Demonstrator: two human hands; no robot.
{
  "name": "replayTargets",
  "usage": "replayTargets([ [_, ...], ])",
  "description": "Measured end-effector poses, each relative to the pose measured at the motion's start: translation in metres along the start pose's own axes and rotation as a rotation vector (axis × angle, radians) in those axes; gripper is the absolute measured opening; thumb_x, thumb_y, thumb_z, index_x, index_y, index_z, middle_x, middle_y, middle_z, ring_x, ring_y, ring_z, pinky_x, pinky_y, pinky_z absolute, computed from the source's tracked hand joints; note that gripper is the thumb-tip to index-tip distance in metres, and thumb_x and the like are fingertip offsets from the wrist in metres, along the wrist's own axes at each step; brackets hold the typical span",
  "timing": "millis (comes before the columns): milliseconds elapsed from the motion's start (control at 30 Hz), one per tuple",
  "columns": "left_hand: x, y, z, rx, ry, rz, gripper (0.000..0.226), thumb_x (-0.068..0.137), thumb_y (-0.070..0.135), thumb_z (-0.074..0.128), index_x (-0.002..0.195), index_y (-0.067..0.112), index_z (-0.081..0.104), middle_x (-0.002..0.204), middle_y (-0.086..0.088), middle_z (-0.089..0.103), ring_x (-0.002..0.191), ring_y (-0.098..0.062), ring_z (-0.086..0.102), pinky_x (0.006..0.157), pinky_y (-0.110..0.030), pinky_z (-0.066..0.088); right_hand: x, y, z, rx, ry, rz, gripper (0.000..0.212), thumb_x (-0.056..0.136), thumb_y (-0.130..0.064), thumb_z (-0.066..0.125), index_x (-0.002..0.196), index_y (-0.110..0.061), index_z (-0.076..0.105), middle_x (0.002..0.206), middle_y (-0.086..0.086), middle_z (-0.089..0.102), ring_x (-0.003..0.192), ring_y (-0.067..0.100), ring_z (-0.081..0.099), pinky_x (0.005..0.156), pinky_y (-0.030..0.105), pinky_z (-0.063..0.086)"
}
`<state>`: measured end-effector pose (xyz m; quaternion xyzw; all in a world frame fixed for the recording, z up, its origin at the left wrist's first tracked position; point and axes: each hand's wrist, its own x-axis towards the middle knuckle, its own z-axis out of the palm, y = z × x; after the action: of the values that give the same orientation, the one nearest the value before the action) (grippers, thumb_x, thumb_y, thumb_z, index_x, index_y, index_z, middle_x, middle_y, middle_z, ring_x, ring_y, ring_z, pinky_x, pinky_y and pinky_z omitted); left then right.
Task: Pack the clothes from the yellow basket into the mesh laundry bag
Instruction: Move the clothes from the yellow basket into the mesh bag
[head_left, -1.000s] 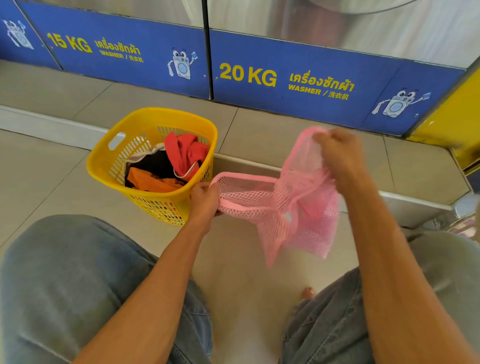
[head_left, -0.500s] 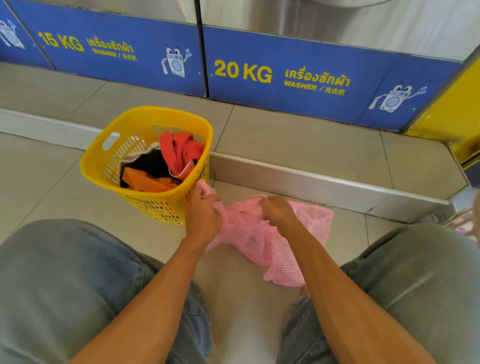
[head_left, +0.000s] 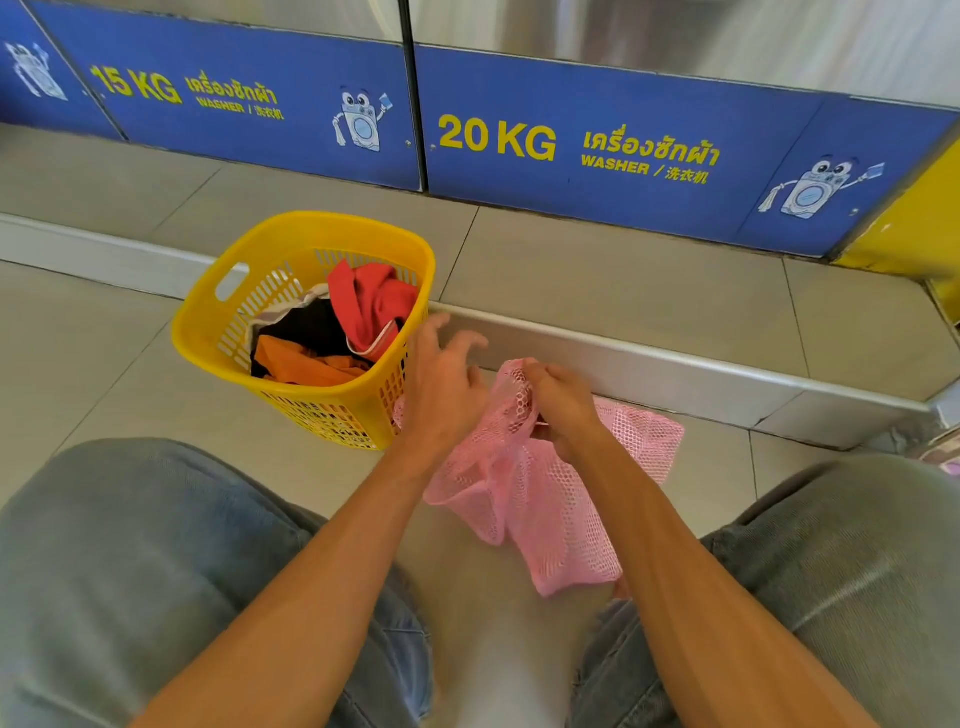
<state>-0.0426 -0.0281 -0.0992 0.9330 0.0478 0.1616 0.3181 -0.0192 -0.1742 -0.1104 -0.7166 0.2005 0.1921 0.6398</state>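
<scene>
Nearest the camera: two knees in faded grey-blue denim trousers (head_left: 130, 561), spread apart, with bare forearms reaching forward between them over a beige tiled floor (head_left: 119, 395).

Right hand (head_left: 563, 402): fingers curled, gripping the bunched upper edge of the pink mesh laundry bag (head_left: 545, 509). The bag hangs from that grip and spreads out flat and crumpled on the floor between the knees — one corner extends to the right, past the wrist. No garment is visible inside it.

Left hand (head_left: 441, 384): fingers spread and loosely bent, holding nothing. It sits just left of the right hand, over the bag's left edge and beside the near right corner of the basket. Whether the palm touches the mesh cannot be told.

Yellow perforated plastic laundry basket (head_left: 208, 332): upright on the floor, left of both hands, its near right corner touching or just beside the bag. Contents: a red garment (head_left: 371, 304) draped against the far right side, an orange garment (head_left: 306, 364) at the near side, a black garment (head_left: 306, 327) between them, a white-grey one at the left.

Behind the basket: a raised tiled step with a metal edge strip (head_left: 675, 364). Farthest — blue washer base panels (head_left: 571, 104) lettered in yellow, "15 KG" left, "20 KG" right, under stainless fronts.
</scene>
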Motion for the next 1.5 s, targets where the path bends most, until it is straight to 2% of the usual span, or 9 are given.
replayTargets([
  [233,0.072,-0.034,-0.051,0.005,0.098,-0.141,0.067,0.077,-0.002,0.065,0.139,0.013,0.046,0.137,-0.015,0.045,0.128,-0.034,0.041,0.107,-0.046,0.038,-0.006,-0.012,-0.004,0.160,-0.024,0.047,0.021,0.104,-0.039,0.059,0.097,-0.026,0.073,0.083,0.008,0.070,0.069,0.024,0.067,0.071,0.040,0.058],
  [433,0.105,-0.093,-0.050,0.365,-0.357,-0.283,0.094,0.078,0.049,0.076,0.151,0.043,0.018,0.163,-0.013,0.012,0.151,-0.038,0.004,0.115,-0.067,-0.002,-0.007,-0.014,-0.007,0.159,-0.068,0.039,0.026,0.103,-0.041,0.059,0.117,-0.024,0.074,0.092,0.009,0.073,0.075,0.026,0.069,0.066,0.037,0.057],
  [500,0.106,-0.103,-0.041,0.366,-0.444,-0.292,0.099,0.078,0.052,0.075,0.154,0.043,0.011,0.161,-0.017,0.019,0.150,-0.041,0.011,0.115,-0.067,-0.004,-0.006,-0.014,-0.008,0.153,-0.073,0.037,0.028,0.103,-0.040,0.060,0.121,-0.023,0.073,0.097,0.011,0.074,0.080,0.028,0.069,0.068,0.039,0.058],
  [600,0.105,-0.109,-0.027,0.466,-0.400,-0.339,0.080,0.079,0.046,0.074,0.145,0.022,0.036,0.140,-0.020,0.048,0.137,-0.043,0.037,0.114,-0.064,0.013,-0.005,-0.014,-0.011,0.141,-0.065,0.038,0.030,0.103,-0.038,0.060,0.124,-0.022,0.073,0.103,0.013,0.075,0.083,0.028,0.069,0.069,0.040,0.059],
  [700,0.107,-0.100,-0.025,0.492,-0.265,-0.389,0.039,0.081,0.041,0.070,0.109,0.016,0.061,0.115,-0.011,0.067,0.117,-0.036,0.055,0.105,-0.053,0.028,-0.005,-0.015,-0.013,0.146,-0.054,0.031,0.030,0.104,-0.037,0.059,0.125,-0.020,0.072,0.103,0.011,0.075,0.085,0.027,0.070,0.068,0.038,0.059],
  [833,0.119,-0.074,-0.059,0.472,-0.087,-0.431,0.040,0.085,0.044,0.065,0.109,0.011,0.067,0.113,-0.013,0.069,0.116,-0.037,0.059,0.105,-0.050,0.035,-0.006,-0.017,-0.013,0.161,-0.036,0.023,0.028,0.105,-0.034,0.058,0.123,-0.019,0.073,0.105,0.011,0.076,0.087,0.027,0.071,0.073,0.040,0.061],
  [1200,0.102,-0.011,-0.183,-0.407,0.271,-0.474,0.021,0.061,0.023,0.060,0.072,0.012,0.073,0.065,-0.003,0.059,0.059,-0.020,0.055,0.059,-0.034,0.050,-0.016,-0.018,-0.005,0.144,-0.021,0.001,0.020,0.105,-0.034,0.059,0.114,-0.024,0.073,0.097,0.009,0.076,0.083,0.025,0.070,0.074,0.037,0.059],
  [1367,0.117,-0.012,-0.204,-0.919,0.416,-0.410,0.028,0.037,0.018,0.056,0.064,0.013,0.061,0.076,-0.010,0.053,0.066,-0.021,0.049,0.055,-0.026,0.039,-0.014,-0.015,-0.005,0.116,-0.022,0.001,0.015,0.104,-0.036,0.060,0.095,-0.032,0.071,0.099,0.009,0.076,0.084,0.025,0.071,0.078,0.040,0.060],
  [1500,0.124,-0.012,-0.201,-1.054,0.298,-0.367,0.013,0.050,0.015,0.055,0.063,0.015,0.056,0.079,-0.010,0.055,0.074,-0.024,0.054,0.062,-0.031,0.043,-0.011,-0.014,-0.006,0.118,-0.025,0.008,0.018,0.103,-0.035,0.061,0.109,-0.024,0.073,0.093,0.007,0.074,0.079,0.023,0.069,0.073,0.037,0.060],
])
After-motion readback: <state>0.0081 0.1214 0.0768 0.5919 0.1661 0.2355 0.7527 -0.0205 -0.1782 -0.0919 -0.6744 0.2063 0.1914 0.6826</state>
